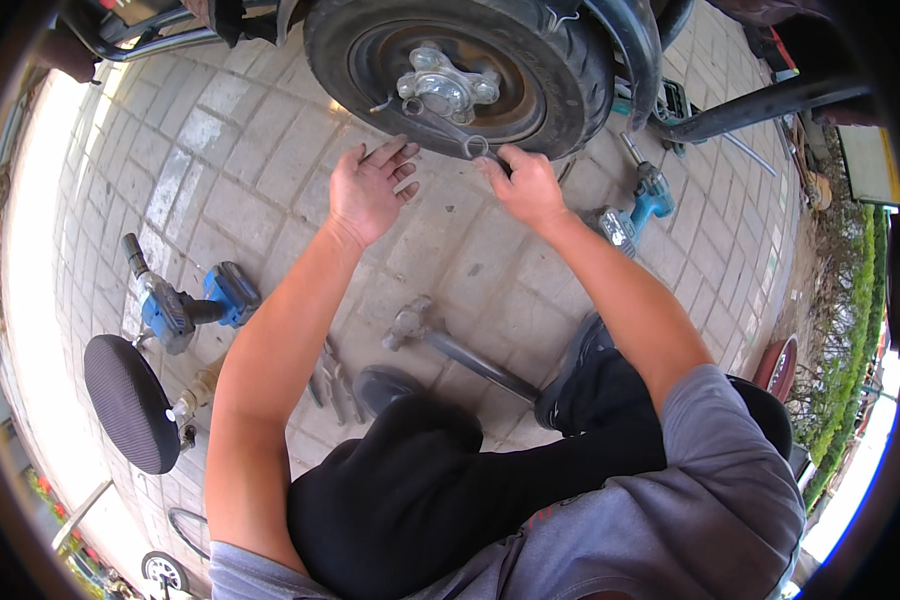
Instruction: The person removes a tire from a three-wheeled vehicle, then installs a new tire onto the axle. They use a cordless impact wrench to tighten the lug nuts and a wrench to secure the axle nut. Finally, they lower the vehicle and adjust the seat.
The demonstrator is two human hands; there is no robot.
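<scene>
Before me stands a wheel with a black rubber tire [581,82] and a rusty rim, a metal hub [444,88] with rounded lugs at its centre. My right hand [529,184] grips the near end of a ring wrench [446,129], thumb and fingers at that end. The wrench's far ring lies over the lower left side of the hub; whether it sits on a nut cannot be told. My left hand [375,184], palm turned up and fingers slightly curled, is left of the wrench, below the tire's lower left edge, and holds nothing. A valve stem [380,107] shows by the rim.
A hammer [480,364] lies on the paving between my feet, pliers-like tools [335,382] left of it. A blue impact wrench [172,307] lies left, beside a black mesh seat [131,405]; a teal impact wrench [649,199] lies right. A curved black tube [765,105] juts out upper right.
</scene>
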